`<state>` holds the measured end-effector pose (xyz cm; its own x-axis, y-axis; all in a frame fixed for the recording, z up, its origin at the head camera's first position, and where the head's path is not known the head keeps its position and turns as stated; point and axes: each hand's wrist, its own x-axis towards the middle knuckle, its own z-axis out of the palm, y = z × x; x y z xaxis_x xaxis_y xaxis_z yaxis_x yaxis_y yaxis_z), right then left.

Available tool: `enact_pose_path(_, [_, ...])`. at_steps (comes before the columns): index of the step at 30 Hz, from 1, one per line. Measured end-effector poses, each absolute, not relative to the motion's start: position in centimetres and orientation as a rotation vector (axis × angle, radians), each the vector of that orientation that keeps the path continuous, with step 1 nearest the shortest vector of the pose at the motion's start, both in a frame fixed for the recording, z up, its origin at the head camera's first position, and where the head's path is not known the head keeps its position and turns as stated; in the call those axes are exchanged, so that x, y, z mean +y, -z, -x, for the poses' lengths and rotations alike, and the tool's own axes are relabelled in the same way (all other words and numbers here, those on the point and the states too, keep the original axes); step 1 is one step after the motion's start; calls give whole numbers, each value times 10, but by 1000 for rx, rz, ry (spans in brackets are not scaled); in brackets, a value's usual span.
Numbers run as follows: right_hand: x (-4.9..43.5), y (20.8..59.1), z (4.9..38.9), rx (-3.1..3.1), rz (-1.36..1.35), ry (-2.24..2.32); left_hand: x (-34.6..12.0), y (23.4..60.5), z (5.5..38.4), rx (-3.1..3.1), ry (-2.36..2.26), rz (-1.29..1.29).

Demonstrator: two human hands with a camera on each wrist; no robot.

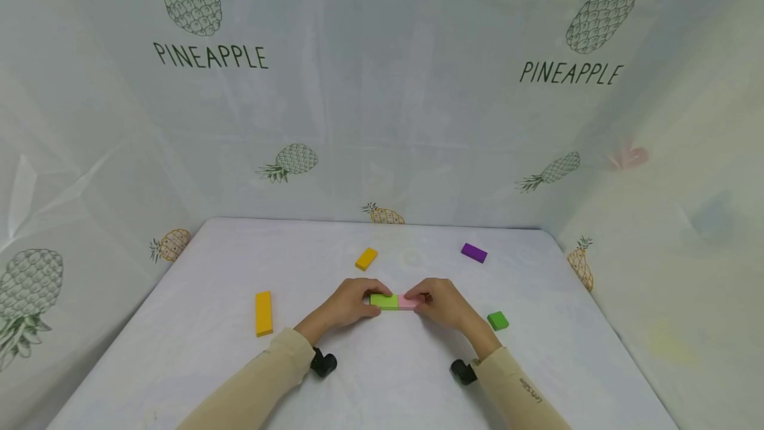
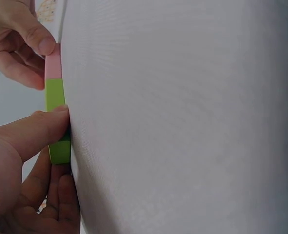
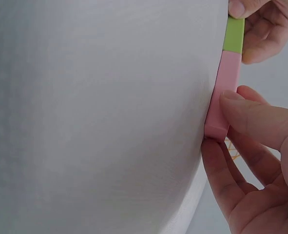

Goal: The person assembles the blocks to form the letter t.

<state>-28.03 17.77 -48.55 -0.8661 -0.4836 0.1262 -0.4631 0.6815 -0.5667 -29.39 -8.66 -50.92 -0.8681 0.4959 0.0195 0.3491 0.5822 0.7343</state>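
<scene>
A light green block [image 1: 384, 302] and a pink block [image 1: 410, 302] were held end to end on the table [image 1: 388, 377].
The light green block was pinched by the left hand [image 1: 351, 301] and the pink block by the right hand [image 1: 444, 304], each grip clamped on the outer part of its block. The two were lined up near the middle of the table, inner ends touching, though the fingers behind them were partly hidden. A short orange block [image 1: 367, 259] was seen beyond the left hand, and a purple block [image 1: 474, 253] farther right. A long orange block [image 1: 264, 314] was laid to the left, a small green block [image 1: 498, 320] to the right.
</scene>
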Motion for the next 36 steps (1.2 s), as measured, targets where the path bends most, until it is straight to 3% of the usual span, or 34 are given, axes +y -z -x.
enact_pose_path(36, [181,489,281,2855,688,1001,-86,513,295,2639,-1141,-713])
